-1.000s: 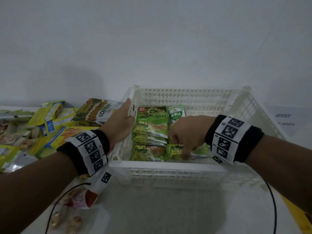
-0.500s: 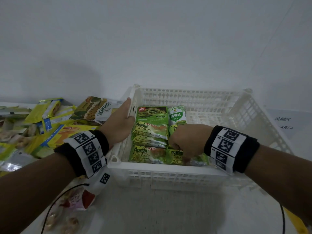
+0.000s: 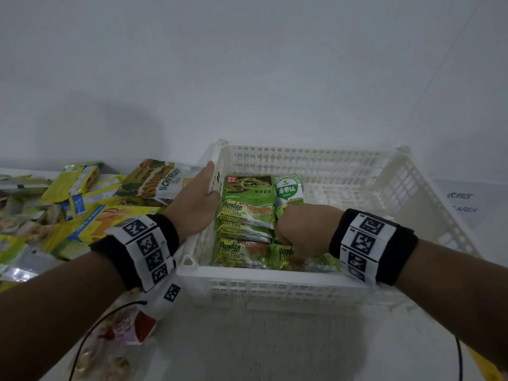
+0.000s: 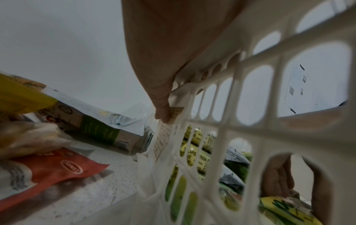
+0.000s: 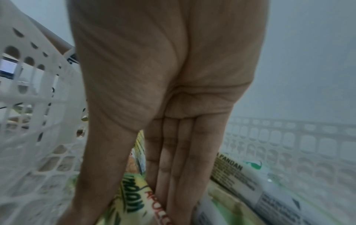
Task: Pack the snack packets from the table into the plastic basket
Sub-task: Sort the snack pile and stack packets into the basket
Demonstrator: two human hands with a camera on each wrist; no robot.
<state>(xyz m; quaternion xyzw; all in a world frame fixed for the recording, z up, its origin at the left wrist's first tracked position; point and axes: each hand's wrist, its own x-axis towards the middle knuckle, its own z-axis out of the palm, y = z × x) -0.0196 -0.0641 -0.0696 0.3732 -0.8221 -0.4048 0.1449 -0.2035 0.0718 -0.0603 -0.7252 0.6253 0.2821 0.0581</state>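
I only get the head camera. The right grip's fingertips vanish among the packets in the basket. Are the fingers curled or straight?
Observer: Straight. In the right wrist view the right grip has its fingers together, pushed down beside a Pandan packet.
Operator: And the thumb?
Observer: The thumb is spread to the packet's other side, so the packet sits between thumb and fingers.
Operator: Are the left grip's fingers poked through the basket?
Observer: No. In the left wrist view the left grip lays them straight along the outside of the basket wall.
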